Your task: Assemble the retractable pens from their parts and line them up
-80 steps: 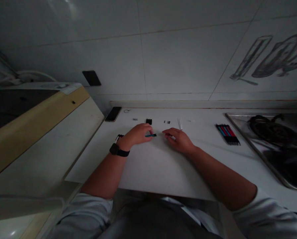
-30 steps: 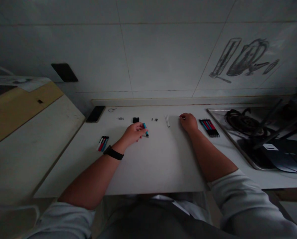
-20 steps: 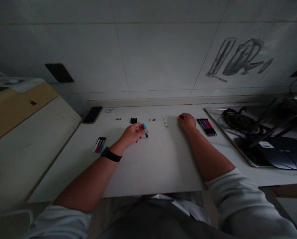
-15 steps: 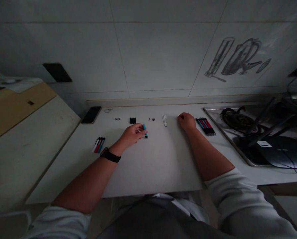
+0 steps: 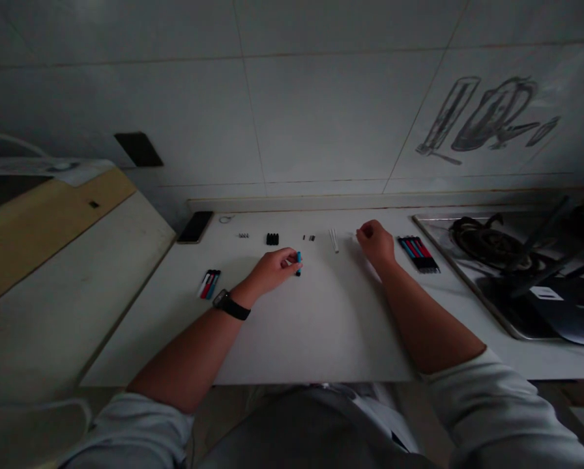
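My left hand (image 5: 275, 268) is closed around a short blue pen barrel (image 5: 298, 258) with a black lower end, held nearly upright just over the white tabletop. My right hand (image 5: 376, 244) is pinched closed to the right of some thin white sticks (image 5: 334, 240). A faint pale bit shows at its fingertips, too blurred to name. Beyond the left hand lie several black sleeve-like pieces (image 5: 272, 239), several small springs (image 5: 244, 235) and a few tiny dark pieces (image 5: 312, 238). Right of my right hand is a row of blue, red and black pen barrels (image 5: 419, 254).
Several pens (image 5: 208, 284) in white, red and blue lie left of my left wrist. A phone (image 5: 195, 227) and a small ring-like item (image 5: 226, 219) sit by the back wall. To the right, a gas stove (image 5: 487, 244) borders the white counter (image 5: 311, 339).
The view has shifted, so everything sits further right in the picture. In my left hand the blue pen barrel has turned more upright. My right hand stays pinched near the white sticks.
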{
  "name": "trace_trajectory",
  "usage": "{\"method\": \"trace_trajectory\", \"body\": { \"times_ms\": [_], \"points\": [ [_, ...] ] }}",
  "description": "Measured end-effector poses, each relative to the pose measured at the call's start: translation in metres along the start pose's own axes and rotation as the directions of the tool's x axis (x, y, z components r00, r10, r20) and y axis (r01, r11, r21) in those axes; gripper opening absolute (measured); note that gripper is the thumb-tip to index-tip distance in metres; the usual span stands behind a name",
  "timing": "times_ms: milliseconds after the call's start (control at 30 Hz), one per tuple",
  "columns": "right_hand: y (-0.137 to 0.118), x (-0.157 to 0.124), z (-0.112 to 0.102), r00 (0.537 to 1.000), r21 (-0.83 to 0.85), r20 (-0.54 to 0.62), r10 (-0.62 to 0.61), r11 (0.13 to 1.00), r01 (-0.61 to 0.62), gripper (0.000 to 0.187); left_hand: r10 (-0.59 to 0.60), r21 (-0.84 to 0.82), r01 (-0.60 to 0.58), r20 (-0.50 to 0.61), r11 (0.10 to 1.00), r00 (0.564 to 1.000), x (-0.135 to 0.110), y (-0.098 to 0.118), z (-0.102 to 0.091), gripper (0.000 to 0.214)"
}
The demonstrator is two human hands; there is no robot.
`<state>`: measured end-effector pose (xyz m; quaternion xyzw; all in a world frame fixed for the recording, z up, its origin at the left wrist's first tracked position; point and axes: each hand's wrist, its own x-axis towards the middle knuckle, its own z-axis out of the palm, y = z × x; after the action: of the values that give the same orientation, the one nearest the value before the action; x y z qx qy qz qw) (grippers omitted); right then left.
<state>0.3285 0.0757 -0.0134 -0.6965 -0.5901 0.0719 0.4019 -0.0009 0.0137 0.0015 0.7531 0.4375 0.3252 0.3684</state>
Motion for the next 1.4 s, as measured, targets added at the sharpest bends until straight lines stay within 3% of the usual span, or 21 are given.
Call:
{"method": "trace_trajectory", "body": {
  "times_ms": [133,267,533,833,1100,1233,1400],
  "points": [
    [-0.028,-0.024,0.004,0.988,0.121,0.084,-0.127,0.986,0.117,0.016,0.04,0.048,-0.042,0.03,0.998,0.999,-0.002,0.003,0.002,0.014],
    [-0.057,-0.052,0.01,0.934,0.37,0.209,-0.29,0.908,0.199,0.02,0.078,0.102,-0.078,0.005,0.992,0.997,-0.002,0.008,0.002,0.013],
    [-0.089,-0.083,0.022,0.892,0.689,0.339,-0.299,0.724,-0.02,0.025,0.126,0.245,-0.119,-0.011,0.962,0.992,-0.004,0.014,0.002,0.013],
    [-0.091,-0.083,0.022,0.891,0.74,0.344,-0.296,0.67,-0.063,0.027,0.146,0.35,-0.145,0.024,0.925,0.989,-0.006,0.025,0.003,0.01],
    [-0.089,-0.087,0.024,0.886,0.689,0.26,-0.385,0.716,0.109,0.021,0.19,0.399,-0.187,0.032,0.898,0.981,-0.006,0.021,0.005,0.011],
    [-0.087,-0.088,0.022,0.84,0.655,0.212,-0.499,0.711,0.256,0.018,0.209,0.387,-0.194,0.006,0.901,0.978,-0.006,0.02,0.005,0.009],
    [-0.085,-0.09,0.025,0.849,0.692,0.236,-0.472,0.695,0.194,0.027,0.256,0.356,-0.222,-0.049,0.908,0.966,-0.006,0.018,0.007,0.011]
  ]
}}
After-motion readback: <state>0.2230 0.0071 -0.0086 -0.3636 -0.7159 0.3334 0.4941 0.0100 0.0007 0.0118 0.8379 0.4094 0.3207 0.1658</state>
